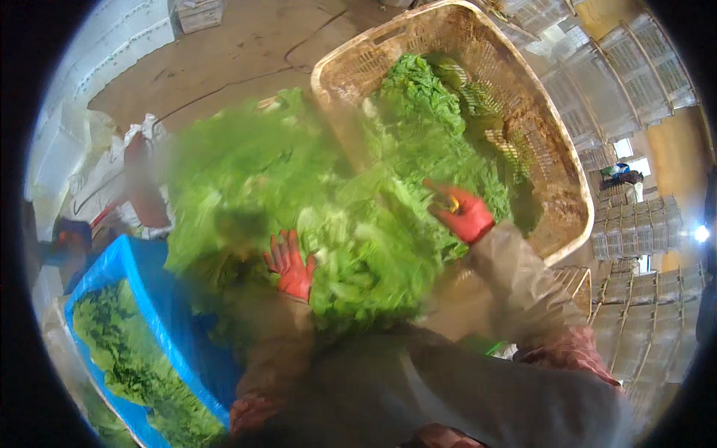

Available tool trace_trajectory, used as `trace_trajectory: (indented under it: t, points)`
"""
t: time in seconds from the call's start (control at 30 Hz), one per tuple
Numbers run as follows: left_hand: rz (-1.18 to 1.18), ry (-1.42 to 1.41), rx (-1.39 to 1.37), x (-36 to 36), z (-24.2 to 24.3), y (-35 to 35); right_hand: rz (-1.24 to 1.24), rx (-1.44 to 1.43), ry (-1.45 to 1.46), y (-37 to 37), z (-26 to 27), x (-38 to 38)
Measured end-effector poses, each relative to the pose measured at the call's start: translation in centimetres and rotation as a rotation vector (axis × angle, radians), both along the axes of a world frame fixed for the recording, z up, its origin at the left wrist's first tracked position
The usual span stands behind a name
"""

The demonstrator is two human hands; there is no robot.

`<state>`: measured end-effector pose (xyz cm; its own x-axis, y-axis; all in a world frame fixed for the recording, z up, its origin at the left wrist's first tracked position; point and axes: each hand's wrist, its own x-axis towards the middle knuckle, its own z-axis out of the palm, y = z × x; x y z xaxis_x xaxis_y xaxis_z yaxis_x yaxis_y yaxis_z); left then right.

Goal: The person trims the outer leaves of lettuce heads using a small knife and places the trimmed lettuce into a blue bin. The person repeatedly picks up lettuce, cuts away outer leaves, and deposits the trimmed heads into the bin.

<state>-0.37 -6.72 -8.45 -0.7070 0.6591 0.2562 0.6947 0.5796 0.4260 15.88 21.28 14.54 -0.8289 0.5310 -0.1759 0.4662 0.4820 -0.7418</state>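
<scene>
My left hand (292,267), in a red glove, lies palm up with its fingers apart at the near side of a large heap of leafy green lettuce (358,252). It grips nothing. My right hand (469,217), also red-gloved, is over the right part of the heap, at the near side of a big plastic basket (566,151). Its fingers curl round a small yellow object (453,204), perhaps a tool handle; blur hides the rest. More lettuce (420,89) lies inside the basket, which is tilted, stained brown and slotted along its walls.
To the left, a blue-lined container (126,269) holds more greens (129,347). White foam boxes (129,33) line the far left. A dark cable (224,87) crosses the brown floor (235,50). Stacked plastic crates (633,224) stand along the right.
</scene>
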Motion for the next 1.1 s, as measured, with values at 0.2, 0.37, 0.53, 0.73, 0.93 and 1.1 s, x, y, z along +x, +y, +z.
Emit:
trace_trajectory:
  t: [0.2, 0.37, 0.53, 0.73, 0.93, 1.1]
  points:
    - [-0.002, -0.028, -0.521, -1.0, -7.5, 0.0, -0.220, 0.128, -0.355, 20.1, -7.7, -6.5]
    - [0.000, -0.037, -0.593, -2.6, -4.3, 0.5, -0.357, 0.285, -0.318, 18.2, -11.4, -4.5]
    - [-0.024, -0.371, -0.245, -2.9, 6.9, -0.8, -0.511, 0.197, 0.211, 8.9, -5.8, 3.0]
    - [-0.359, -1.613, 0.375, 3.7, 12.2, 7.8, -0.210, 0.325, 0.572, -2.9, -6.6, 12.4]
    - [-0.181, -1.661, 0.713, 4.9, 14.6, 9.8, -0.262, -0.170, 0.156, -8.1, 5.8, 12.8]
    - [-0.975, -1.163, 0.421, 1.6, 22.5, 1.6, -0.456, -0.759, 0.165, -11.2, 11.7, 5.1]
